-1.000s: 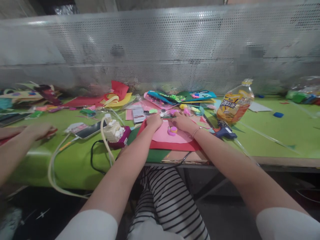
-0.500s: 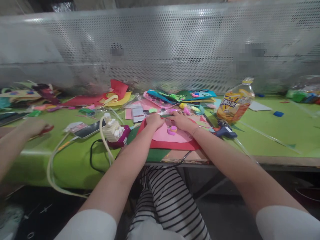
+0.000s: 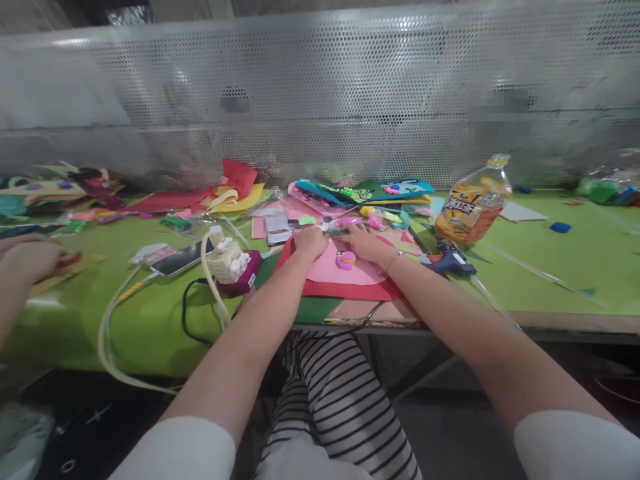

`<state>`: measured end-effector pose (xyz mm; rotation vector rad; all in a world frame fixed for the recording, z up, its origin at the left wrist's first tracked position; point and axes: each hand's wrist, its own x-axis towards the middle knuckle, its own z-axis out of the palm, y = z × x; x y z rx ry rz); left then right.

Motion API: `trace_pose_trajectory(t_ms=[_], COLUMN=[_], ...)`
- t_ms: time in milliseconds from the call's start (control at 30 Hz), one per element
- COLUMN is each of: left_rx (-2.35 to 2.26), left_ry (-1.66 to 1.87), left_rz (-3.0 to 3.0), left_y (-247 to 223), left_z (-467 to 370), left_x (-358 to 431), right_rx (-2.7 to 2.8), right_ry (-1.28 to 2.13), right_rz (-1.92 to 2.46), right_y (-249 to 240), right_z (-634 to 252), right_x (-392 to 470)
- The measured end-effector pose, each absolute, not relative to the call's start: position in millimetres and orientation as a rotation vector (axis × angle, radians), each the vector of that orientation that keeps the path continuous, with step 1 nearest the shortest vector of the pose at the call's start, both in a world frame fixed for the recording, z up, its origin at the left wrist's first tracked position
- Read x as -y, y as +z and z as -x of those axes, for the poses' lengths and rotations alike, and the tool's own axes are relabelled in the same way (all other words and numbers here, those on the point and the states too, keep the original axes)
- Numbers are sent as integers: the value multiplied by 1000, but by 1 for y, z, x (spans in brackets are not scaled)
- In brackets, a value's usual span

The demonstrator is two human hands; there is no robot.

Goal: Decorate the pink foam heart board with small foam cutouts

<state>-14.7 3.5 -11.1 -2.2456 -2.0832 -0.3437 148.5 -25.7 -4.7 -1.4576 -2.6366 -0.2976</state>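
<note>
Pink paper [image 3: 325,270] with a curved edge lies on a red sheet [image 3: 345,289] in front of me. A small purple-and-yellow snail-like clay piece [image 3: 345,261] sits on the pink paper. My left hand [image 3: 311,241] is closed at the far left edge of these papers, its fingertips hidden. My right hand [image 3: 367,243] rests palm down on the far right part of the pink paper, fingers spread. Small pink and yellow pieces [image 3: 370,217] lie just beyond my fingers. A dark blue glue gun [image 3: 453,260] lies beside my right forearm.
A bottle of orange liquid [image 3: 470,207] stands at the right. To the left are a power strip [image 3: 233,267] with plugs, a cable and a phone [image 3: 185,259]. Decorated felt pieces [image 3: 360,192] lie at the back. Another person's hand [image 3: 35,260] works at far left.
My right hand's fingers have spread a little and shifted slightly right; my left hand stays at the paper's edge. The other person's hand has moved left with a yellowish piece.
</note>
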Motion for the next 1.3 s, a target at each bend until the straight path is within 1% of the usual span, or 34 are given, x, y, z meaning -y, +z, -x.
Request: trace_pose_trajectory(t_ms=[467, 900, 1300], left_rx=[2135, 2147, 2160], left_ry=[-345, -360, -373], left_rz=[2298, 2313, 2360], left_y=[-9, -12, -9], left_z=[21, 23, 27], left_x=[-10, -16, -15], right_rx=[2673, 2502, 2547], right_ry=[-336, -232, -196], right_rz=[1428, 1455, 1458], right_y=[-9, -5, -4], right_z=[-145, -150, -150], right_x=[19, 24, 25])
